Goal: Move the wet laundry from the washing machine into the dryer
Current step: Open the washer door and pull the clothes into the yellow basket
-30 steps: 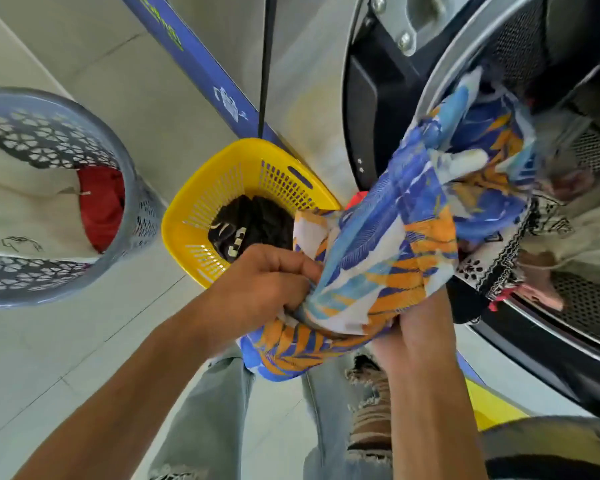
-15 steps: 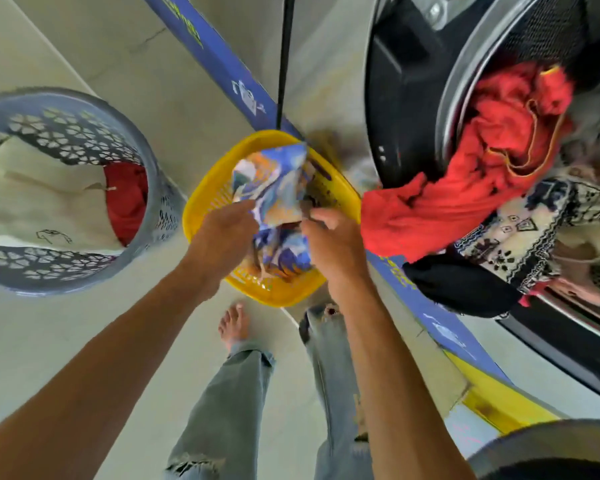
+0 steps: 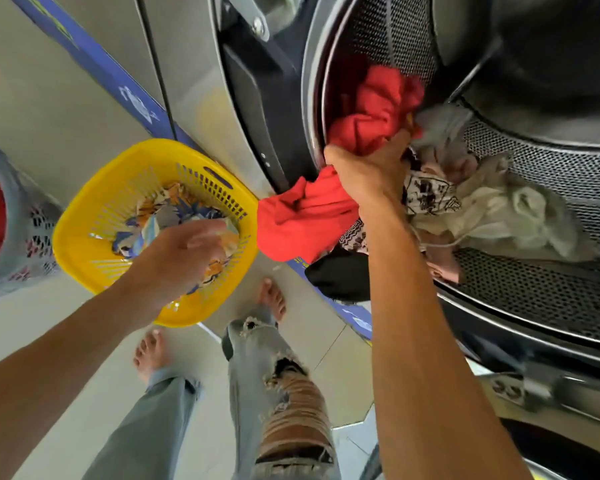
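The washing machine drum stands open at the right, with wet laundry spilling over its rim. My right hand grips a red garment at the drum's mouth; part of it hangs down over the rim. Behind it lie a black-and-white patterned cloth, pale cream clothes and a black piece. My left hand hovers blurred over the yellow basket, fingers loosely curled, holding nothing. The blue and orange printed cloth lies in that basket.
A grey perforated hamper with red cloth inside stands at the far left. The machine's grey front with a blue stripe runs behind the basket. My bare feet and torn jeans are on the tiled floor below.
Both hands dropped the blue and orange cloth into the yellow basket. My right hand then went up to the drum and took hold of the red garment; my left hand drew back.
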### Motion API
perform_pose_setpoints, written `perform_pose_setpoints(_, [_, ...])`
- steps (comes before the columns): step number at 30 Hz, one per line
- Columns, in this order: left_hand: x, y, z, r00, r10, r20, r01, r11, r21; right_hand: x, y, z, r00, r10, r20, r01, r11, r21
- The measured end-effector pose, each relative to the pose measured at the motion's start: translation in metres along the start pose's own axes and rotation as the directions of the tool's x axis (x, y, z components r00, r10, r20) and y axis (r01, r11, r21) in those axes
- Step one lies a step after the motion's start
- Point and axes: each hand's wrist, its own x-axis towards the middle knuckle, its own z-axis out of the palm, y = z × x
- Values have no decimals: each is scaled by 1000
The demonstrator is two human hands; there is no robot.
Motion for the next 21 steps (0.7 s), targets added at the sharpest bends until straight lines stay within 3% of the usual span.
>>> perform_pose_setpoints(3, [-9,14,10,1000,-9,29,11,998,-68,-4,-11,-11,992,-125,-36,122,990,-76])
perform_pose_setpoints(6, [-18,31,18,991,-59,118,81,979,-189,-40,-16,-28,973,-207,-107,220,967,128])
perform_pose_setpoints(9, [-29,51,23,933,-21,360,169,906,-387,-105,-22,-31,974,-212,78,153,871,466])
perform_pose_setpoints(11, [-33,59,24,900,110,422,204,748,-631,-140,-18,-21,952,-164,257,-7,831,556])
perform_pose_setpoints(13, [-38,58,18,918,165,362,170,658,-733,-159,-8,-6,912,-98,399,-134,847,514])
perform_pose_setpoints(15, [-40,46,8,944,154,291,99,711,-697,-161,1,4,866,-61,497,-169,899,404])
perform_pose_setpoints(18, [-40,20,-13,981,58,186,65,803,-593,-160,2,14,763,-87,640,-104,961,255])
perform_pose_setpoints(21, [-39,7,-30,999,18,43,8,845,-535,-168,-4,23,718,-115,686,14,988,152])
